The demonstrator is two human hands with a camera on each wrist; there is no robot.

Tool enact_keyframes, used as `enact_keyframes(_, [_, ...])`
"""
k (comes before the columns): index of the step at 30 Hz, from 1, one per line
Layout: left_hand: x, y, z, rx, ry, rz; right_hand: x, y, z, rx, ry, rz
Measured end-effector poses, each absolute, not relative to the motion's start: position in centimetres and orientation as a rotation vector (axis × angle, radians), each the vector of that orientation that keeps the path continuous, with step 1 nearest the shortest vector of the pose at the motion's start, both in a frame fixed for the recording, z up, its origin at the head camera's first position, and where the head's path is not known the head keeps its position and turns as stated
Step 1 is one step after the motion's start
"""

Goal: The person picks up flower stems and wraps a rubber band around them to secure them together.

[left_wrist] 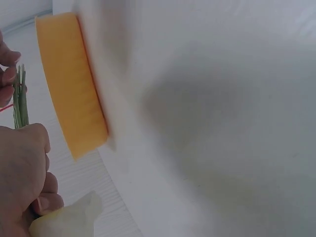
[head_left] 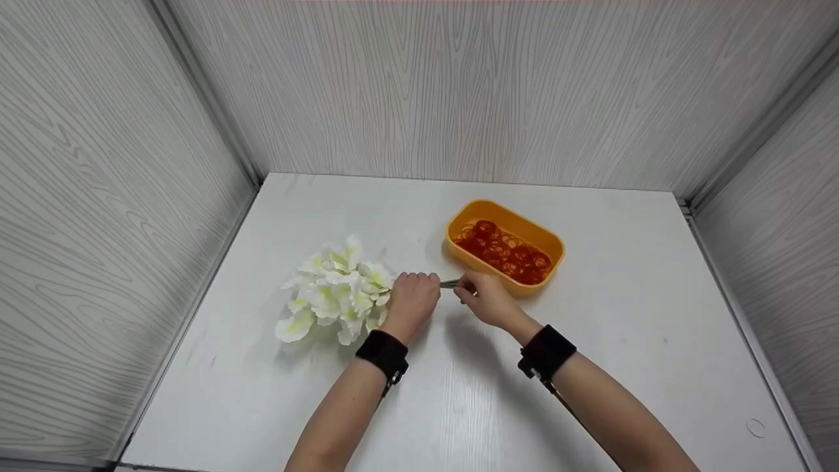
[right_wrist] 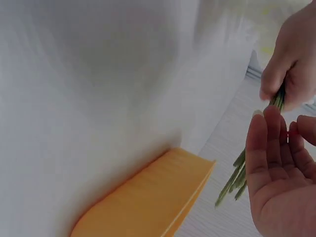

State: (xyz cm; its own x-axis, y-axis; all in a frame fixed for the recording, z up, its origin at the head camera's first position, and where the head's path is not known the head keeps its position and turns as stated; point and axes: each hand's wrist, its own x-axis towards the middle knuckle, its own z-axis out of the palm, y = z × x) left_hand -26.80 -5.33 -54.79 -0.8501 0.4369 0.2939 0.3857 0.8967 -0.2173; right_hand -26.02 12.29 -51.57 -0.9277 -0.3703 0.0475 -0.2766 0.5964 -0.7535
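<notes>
A bunch of white artificial-looking flowers (head_left: 334,295) with yellow-green centres lies toward the left, blooms pointing left. My left hand (head_left: 413,300) grips its green stems (head_left: 449,284) just below the blooms. Close to the stem ends, my right hand (head_left: 488,300) pinches a thin red rubber band (right_wrist: 291,133) between thumb and fingers. In the left wrist view, a stretch of the red rubber band (left_wrist: 6,107) shows beside the fingers, and a thin red line crosses the stems. Cut stem ends stick out past the right fingers in the right wrist view.
Just behind my right hand stands a yellow-orange tub (head_left: 505,219) holding many red rubber bands (head_left: 508,255). The white tabletop (head_left: 623,275) is enclosed by pale wood-grain panels (head_left: 426,92) at the back and both sides.
</notes>
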Motion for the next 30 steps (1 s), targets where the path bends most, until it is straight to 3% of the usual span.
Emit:
enact_keyframes(16, [-27.0,-5.9,-54.4,-0.489,-2.689,0.099,-23.1,11.7,-55.1,-0.705,2.463,-1.414])
enact_keyframes(30, [-26.5,-5.8,-54.7,-0.45,-2.67,0.048,-21.3,12.9,-56.7,-1.341,3.03,-0.556])
